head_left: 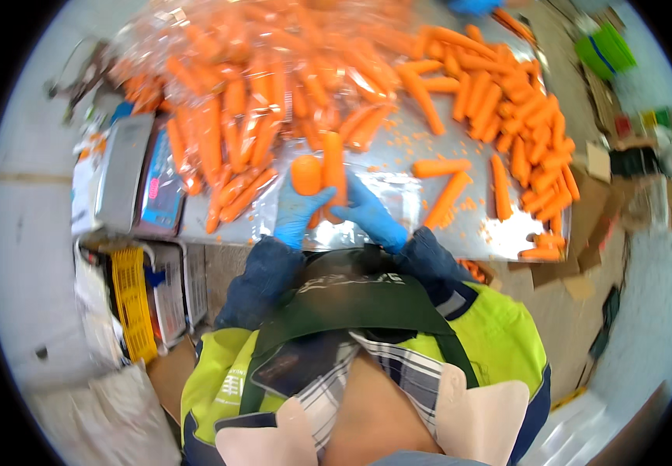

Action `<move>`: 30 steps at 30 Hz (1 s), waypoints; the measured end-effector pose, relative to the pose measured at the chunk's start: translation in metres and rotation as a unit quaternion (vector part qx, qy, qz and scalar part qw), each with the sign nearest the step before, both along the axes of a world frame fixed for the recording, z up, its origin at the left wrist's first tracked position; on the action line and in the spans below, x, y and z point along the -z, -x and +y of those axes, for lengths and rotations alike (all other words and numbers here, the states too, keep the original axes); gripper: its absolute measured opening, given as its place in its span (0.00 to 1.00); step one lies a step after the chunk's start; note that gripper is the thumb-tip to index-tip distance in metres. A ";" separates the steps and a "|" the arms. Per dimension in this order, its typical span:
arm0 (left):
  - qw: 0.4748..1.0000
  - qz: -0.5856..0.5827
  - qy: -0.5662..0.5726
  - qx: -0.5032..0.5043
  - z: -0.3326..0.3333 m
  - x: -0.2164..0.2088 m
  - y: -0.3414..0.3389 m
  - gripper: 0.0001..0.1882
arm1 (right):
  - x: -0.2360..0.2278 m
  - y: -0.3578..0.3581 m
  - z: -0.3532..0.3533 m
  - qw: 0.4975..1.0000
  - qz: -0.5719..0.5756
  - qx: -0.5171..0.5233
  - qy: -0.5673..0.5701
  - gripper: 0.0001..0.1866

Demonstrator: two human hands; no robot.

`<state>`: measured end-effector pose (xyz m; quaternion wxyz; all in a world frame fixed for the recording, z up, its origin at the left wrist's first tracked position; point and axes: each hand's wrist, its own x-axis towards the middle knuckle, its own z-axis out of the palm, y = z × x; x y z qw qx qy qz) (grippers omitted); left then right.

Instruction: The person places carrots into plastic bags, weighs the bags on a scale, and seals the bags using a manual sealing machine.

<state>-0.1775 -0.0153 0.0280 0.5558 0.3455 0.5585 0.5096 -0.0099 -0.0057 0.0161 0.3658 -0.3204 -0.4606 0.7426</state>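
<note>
Both hands wear blue gloves and are close together at the near edge of a metal table (386, 155). My left hand (297, 213) is closed round a thick carrot (305, 175), its blunt end facing up. A longer carrot (333, 167) stands between the hands, gripped by the fingers of my right hand (368, 213). The left thumb reaches toward this longer carrot; whether it touches cannot be told. Under and beside the hands lies clear plastic film (394, 194). Loose carrots (448, 194) and small orange bits lie just right of the right hand.
Clear bags of carrots (235, 109) pile up at the far left. A heap of loose carrots (522, 116) covers the right side. A grey flat device (122, 175) sits at the left edge. Below it stands a yellow crate (134, 303); cardboard (584, 233) lies right of the table.
</note>
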 end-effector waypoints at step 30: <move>0.988 0.010 0.151 0.018 -0.014 0.052 -0.056 0.27 | 0.096 -0.189 0.227 0.947 -0.195 0.206 -0.150 0.36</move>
